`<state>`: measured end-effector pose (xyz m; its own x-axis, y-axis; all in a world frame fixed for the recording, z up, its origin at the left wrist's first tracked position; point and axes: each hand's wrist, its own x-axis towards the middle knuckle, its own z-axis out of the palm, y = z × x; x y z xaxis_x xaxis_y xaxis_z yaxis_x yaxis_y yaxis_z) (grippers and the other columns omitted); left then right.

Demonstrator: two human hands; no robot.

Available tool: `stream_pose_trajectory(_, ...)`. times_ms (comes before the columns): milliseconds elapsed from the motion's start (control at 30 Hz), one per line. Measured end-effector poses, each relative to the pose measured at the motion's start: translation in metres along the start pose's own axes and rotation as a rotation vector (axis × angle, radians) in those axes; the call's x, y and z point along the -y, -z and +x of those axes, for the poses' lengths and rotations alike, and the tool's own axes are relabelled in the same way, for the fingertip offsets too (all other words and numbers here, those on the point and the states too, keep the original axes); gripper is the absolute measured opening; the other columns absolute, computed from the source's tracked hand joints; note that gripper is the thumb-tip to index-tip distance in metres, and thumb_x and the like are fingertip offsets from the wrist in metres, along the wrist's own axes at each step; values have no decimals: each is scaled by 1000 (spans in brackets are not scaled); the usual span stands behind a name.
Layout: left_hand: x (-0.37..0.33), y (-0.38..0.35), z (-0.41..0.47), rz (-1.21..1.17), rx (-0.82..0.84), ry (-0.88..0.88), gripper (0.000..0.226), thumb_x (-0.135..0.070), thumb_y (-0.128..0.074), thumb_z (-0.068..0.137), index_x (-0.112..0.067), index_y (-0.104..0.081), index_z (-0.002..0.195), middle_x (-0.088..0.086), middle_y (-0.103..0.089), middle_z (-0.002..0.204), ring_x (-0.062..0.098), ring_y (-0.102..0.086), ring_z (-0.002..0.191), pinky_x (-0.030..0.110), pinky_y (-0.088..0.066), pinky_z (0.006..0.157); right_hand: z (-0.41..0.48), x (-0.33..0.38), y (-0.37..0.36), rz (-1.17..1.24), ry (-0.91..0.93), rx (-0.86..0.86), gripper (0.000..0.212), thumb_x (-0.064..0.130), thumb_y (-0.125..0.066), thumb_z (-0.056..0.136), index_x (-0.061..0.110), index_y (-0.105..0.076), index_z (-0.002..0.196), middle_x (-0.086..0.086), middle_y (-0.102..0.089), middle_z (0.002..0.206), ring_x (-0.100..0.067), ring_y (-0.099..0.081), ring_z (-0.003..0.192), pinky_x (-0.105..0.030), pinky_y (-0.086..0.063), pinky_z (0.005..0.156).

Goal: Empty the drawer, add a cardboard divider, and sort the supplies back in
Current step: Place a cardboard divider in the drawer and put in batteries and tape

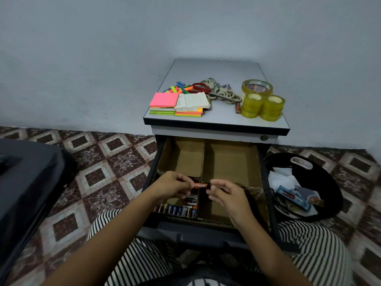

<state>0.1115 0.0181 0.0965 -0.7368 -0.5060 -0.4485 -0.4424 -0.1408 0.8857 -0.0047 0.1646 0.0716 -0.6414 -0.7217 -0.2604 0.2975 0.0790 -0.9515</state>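
Note:
The drawer [268, 195] stands pulled out and is lined with a cardboard divider [203, 159] that splits it into compartments. Over its middle, my left hand [174, 185] and my right hand [225, 195] each pinch one end of an orange battery [200, 185], held level. Several batteries [181, 209] lie in the near left compartment. The two far compartments hold nothing. On the cabinet top [218, 118] lie sticky note pads [177, 104], coloured page flags [179, 87], scissors [214, 90], tape rolls [260, 101] and one more battery [238, 107].
A black bin [329, 186] with paper and packaging stands on the floor right of the drawer. A dark grey case [26, 178] lies at the left. My knees in striped trousers [321, 254] flank the drawer front. The wall is right behind the cabinet.

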Motion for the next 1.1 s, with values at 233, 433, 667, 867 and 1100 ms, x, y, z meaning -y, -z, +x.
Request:
stream_pose_trajectory(233, 9, 33, -5, 132, -178, 116, 10, -15, -65, 87, -7, -63, 80, 7, -66, 75, 13, -62, 65, 22, -52, 60, 0, 1, 10, -137, 123, -109, 16, 8, -58, 90, 23, -65, 90, -3, -68, 95, -14, -67, 89, -24, -56, 77)
stream_pose_trajectory(433, 21, 15, 6, 872, -349, 7, 21, -24, -58, 91, -6, -66, 95, 8, -68, 89, 21, -66, 82, 30, -53, 73, 11, 10, 32, -397, 276, -196, 20, 12, -58, 91, 31, -63, 89, 2, -67, 92, -17, -64, 92, -34, -54, 83)
stream_pose_trajectory(667, 34, 8, 17, 1010, -267, 10, 24, -18, -51, 92, -2, -65, 103, 15, -68, 102, 30, -64, 94, 39, -53, 84, 9, 11, 55, -726, 513, -458, 15, 9, -57, 91, 7, -67, 102, -2, -60, 92, -14, -57, 86, -22, -42, 74)
stream_pose_trajectory(867, 33, 9, 18, 1065, -66, 94, 33, -27, -50, 95, -1, -62, 112, 16, -65, 110, 29, -61, 103, 34, -48, 88, 12, 6, 56, -750, 500, -476, 14, 8, -57, 90, 5, -68, 99, 1, -57, 88, -14, -55, 84, -24, -39, 74)
stream_pose_trajectory(1100, 38, 9, 26, 1022, -20, 128, 35, -37, -54, 91, -6, -66, 100, 12, -67, 104, 25, -62, 96, 31, -48, 81, 12, 4, 58, -741, 482, -451, 14, 7, -57, 90, 6, -68, 98, 0, -60, 89, -13, -56, 84, -24, -40, 74)
